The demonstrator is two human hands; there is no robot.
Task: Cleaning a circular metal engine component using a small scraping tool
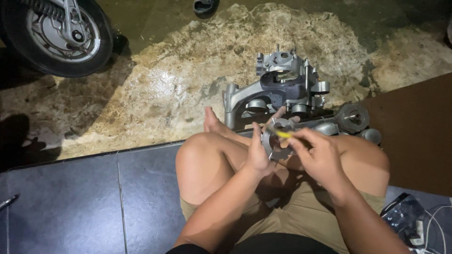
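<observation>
I sit cross-legged on the floor. My left hand [258, 153] grips a round grey metal part [278, 141] with notched edges, held above my lap. My right hand [316, 153] holds a small yellow-tipped tool [282, 134] against the top of that part. Just beyond my knees a grey cast-metal engine casing [282, 84] stands on the stained concrete floor.
A round metal clutch-like part [353, 116] lies right of the casing. A motorcycle wheel [56, 33] stands at top left. Dark tiles [84, 202] cover the near floor, a brown mat [414, 131] lies at right, and a plastic bag with cables [414, 221] at bottom right.
</observation>
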